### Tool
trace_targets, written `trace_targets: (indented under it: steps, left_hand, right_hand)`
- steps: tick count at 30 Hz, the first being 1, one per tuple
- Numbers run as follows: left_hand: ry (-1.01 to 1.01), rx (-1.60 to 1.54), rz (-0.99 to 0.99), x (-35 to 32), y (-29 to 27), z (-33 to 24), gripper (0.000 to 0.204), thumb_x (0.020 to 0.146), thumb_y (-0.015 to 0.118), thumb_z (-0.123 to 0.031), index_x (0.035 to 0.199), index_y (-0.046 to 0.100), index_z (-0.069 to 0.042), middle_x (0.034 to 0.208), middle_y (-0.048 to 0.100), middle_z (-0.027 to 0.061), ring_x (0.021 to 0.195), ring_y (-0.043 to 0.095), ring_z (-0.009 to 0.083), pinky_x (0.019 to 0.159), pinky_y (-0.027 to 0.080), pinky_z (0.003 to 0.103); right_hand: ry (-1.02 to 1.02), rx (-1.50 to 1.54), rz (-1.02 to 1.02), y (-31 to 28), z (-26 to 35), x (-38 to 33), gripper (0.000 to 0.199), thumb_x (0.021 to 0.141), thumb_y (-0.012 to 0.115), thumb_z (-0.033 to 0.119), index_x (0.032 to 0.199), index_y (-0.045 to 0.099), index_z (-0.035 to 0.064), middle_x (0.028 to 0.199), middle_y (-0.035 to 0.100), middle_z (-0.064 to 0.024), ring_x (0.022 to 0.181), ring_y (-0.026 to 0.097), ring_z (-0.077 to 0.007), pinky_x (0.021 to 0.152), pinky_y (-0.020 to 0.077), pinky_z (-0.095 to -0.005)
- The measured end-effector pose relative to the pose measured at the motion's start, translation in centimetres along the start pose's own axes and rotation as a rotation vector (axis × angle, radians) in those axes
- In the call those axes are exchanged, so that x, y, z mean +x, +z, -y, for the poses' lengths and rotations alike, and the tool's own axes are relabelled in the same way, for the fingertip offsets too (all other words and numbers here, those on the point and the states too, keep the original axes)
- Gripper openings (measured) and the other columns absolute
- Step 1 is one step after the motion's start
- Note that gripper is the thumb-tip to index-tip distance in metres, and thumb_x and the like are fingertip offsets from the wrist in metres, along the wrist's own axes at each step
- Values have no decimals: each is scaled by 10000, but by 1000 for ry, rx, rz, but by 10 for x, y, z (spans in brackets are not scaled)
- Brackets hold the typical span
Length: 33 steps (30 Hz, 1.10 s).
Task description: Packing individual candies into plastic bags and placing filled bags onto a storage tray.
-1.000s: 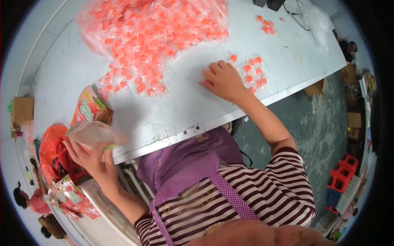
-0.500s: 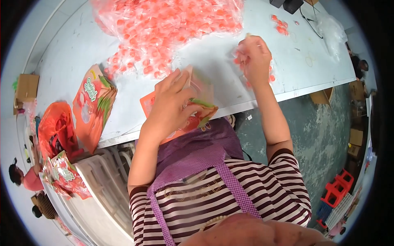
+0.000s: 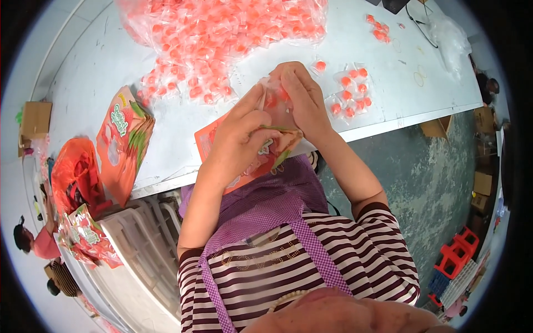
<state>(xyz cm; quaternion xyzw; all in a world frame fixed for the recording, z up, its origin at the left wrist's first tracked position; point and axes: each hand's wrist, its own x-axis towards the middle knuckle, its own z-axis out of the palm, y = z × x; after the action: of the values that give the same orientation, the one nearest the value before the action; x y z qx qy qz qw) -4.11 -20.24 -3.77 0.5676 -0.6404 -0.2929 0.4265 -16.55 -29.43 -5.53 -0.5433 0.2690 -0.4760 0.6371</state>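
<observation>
Nearest the camera, the person's striped top and purple apron [image 3: 288, 222] fill the 6 o'clock part of the view, with both forearms rising toward the table edge.

Just above, the left hand [image 3: 241, 139] grips an orange printed pouch [image 3: 266, 152] at its mouth, fingers curled over the top edge and thumb pressing from the side, so the opening is held apart. The pouch hangs over the table edge, near the middle of the view.

Touching it at 12 o'clock, the right hand [image 3: 297, 97] is clenched around a few small wrapped orange sweets [image 3: 273, 100], fingertips pointing down into the pouch mouth. The step in hand looks like filling the pouch. The next move probably calls for the right fingers to loosen over the opening while the left hand keeps it wide, then a reach for more sweets.

At 2 o'clock from the hands, a small cluster of sweets [image 3: 350, 94] lies on the white table [image 3: 400, 105], near at hand. At 9 o'clock a stack of flat pouches [image 3: 125, 141] rests on the table, well apart from the hands.

Farthest, at 12 o'clock, a big heap of sweets [image 3: 222, 33] spreads across the table.
</observation>
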Motion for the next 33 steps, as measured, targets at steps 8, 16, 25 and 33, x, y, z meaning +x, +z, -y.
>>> trace_targets:
  steps: [8,16,25,33]
  left_hand:
    - [54,-45,-35,1,-4,1,135,712,661,54,790,573,-11,1292,456,241,1233,432,312,943,412,359]
    - [15,-54,128,14,-5,4,143,726,660,4,804,543,-24,1335,413,209,1178,471,324,889,441,356]
    - [215,43,51,25,5,12,141,710,662,38,805,566,-6,1335,414,216,1184,469,347,913,426,365]
    - [93,-200,-94,20,5,20,103,748,606,66,789,543,-5,1372,362,234,1248,411,311,976,379,375]
  right_hand:
    - [-209,-332,205,-16,-2,-6,204,907,507,195,889,613,21,891,564,-54,873,505,-119,753,420,-256]
    - [-96,-277,392,-25,11,28,290,920,478,230,754,570,11,698,523,-24,669,478,-94,608,397,-242]
    - [-31,-477,251,-11,7,38,260,929,470,248,792,512,30,777,488,9,740,446,-78,694,384,-220]
    - [-218,-202,212,-16,3,17,324,954,409,332,867,515,39,833,504,-19,831,472,-124,835,386,-307]
